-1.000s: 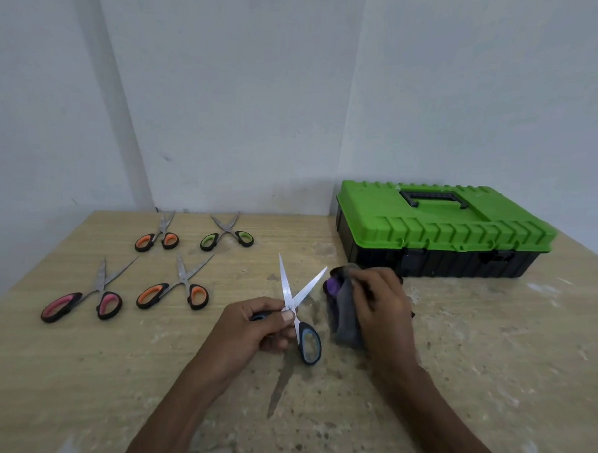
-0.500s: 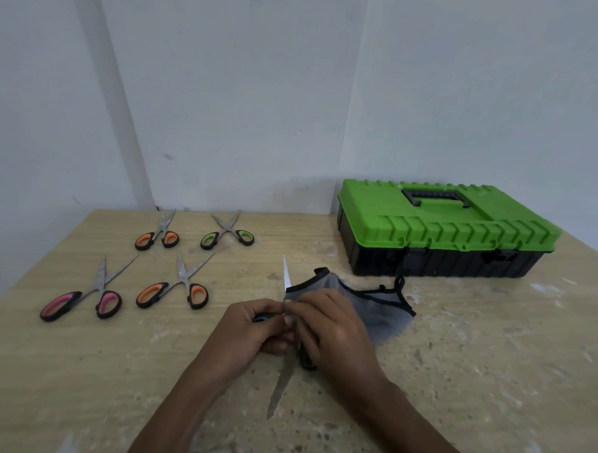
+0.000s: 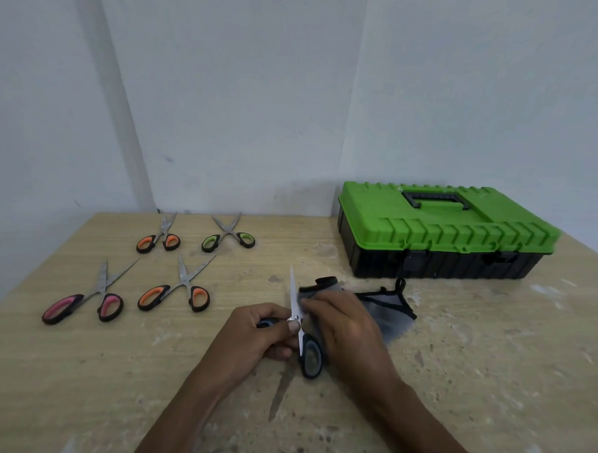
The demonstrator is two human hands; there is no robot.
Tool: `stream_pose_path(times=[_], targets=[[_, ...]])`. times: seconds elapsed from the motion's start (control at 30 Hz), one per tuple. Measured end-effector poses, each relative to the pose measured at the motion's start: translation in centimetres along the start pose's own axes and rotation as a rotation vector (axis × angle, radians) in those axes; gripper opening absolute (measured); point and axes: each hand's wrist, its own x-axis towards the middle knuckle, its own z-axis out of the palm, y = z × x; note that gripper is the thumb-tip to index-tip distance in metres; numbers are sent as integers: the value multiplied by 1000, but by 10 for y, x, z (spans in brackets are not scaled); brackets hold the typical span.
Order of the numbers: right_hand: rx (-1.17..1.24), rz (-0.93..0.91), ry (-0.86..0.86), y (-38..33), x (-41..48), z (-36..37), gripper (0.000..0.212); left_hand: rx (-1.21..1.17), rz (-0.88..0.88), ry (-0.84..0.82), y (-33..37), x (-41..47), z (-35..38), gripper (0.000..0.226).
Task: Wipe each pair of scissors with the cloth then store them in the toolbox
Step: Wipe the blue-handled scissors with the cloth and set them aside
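Table (image 3: 490,371) of pale wood carries four open pairs on its left part: pink scissors (image 3: 82,302) nearest the edge, near orange scissors (image 3: 175,291) just beside them, far orange scissors (image 3: 158,237) and green scissors (image 3: 228,237) behind, close to the wall. In the middle, the left hand (image 3: 258,334) grips the blue scissors (image 3: 311,355) by one handle, thumb at the pivot, a little above the table. One blade points up. The right hand (image 3: 348,331), touching them, pinches the grey cloth (image 3: 389,312) over the other blade, which is hidden. The loose end of the cloth lies to the right. Further right and behind stands the toolbox (image 3: 444,232), its green lid closed.
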Motion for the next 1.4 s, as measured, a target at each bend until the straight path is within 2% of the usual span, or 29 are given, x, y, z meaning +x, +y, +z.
stream_pose_path(times=[0.1, 0.3, 0.37, 0.47, 0.57, 0.73, 0.9, 1.03, 1.17, 1.4], targets=[[-68, 129, 85, 14, 6, -3, 29, -24, -7, -2, -1, 0, 0, 14], [9, 35, 7, -2, -5, -9, 33, -5, 13, -27, 1, -1, 0, 12], [97, 181, 112, 5, 0, -13, 29, -10, 12, -37, 1, -1, -1, 10], [244, 452, 358, 18, 7, -28, 24, -11, 15, -29, 3, -2, -4, 10], [230, 410, 449, 17, 4, -41, 24, 34, 17, 7, 5, -2, -4, 8], [147, 139, 269, 0, 0, -35, 20, 93, 10, 108, 6, -2, 0, 17], [209, 88, 21, -9, -2, -13, 24, 106, 10, 171, 5, 0, 1, 29], [218, 88, -119, -11, -5, -3, 25, 160, 22, 155, 3, -1, 0, 28], [231, 82, -177, -8, -7, -12, 30, 173, 32, 152, 2, -1, 1, 21], [173, 47, -122, -6, -2, -6, 28, 157, 52, 132, 2, -1, 1, 18]])
